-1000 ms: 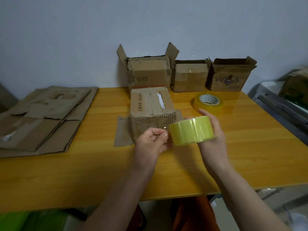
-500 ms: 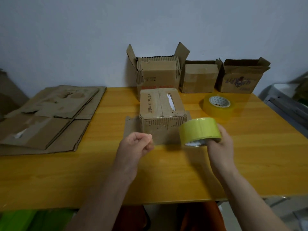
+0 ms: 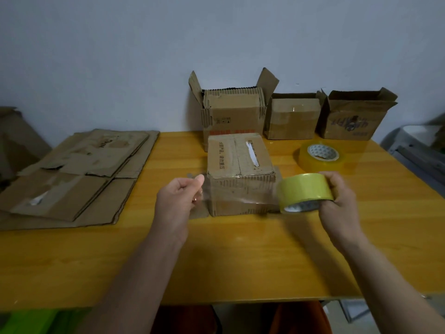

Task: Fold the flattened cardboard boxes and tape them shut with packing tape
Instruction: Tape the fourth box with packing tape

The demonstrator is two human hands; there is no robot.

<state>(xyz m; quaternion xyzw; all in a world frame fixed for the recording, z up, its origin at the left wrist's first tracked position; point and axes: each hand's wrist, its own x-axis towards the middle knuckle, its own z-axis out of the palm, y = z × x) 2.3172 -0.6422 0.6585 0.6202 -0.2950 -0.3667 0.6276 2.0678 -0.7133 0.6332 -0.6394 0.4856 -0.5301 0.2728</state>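
Hands [image 3: 179, 201] [image 3: 339, 196] stretch tape [image 3: 304, 192] before Chinese-printed box [image 3: 239, 162].

Yellow-green tape roll [image 3: 304, 189], amber roll [image 3: 319, 157] with white triangle-patterned core, brown cardboard boxes [image 3: 238, 162], orange wood-grain surface [image 3: 240, 261], grey-blue wall [image 3: 144, 56].

Flattened boxes [image 3: 72, 179] left of folded box [image 3: 240, 174]
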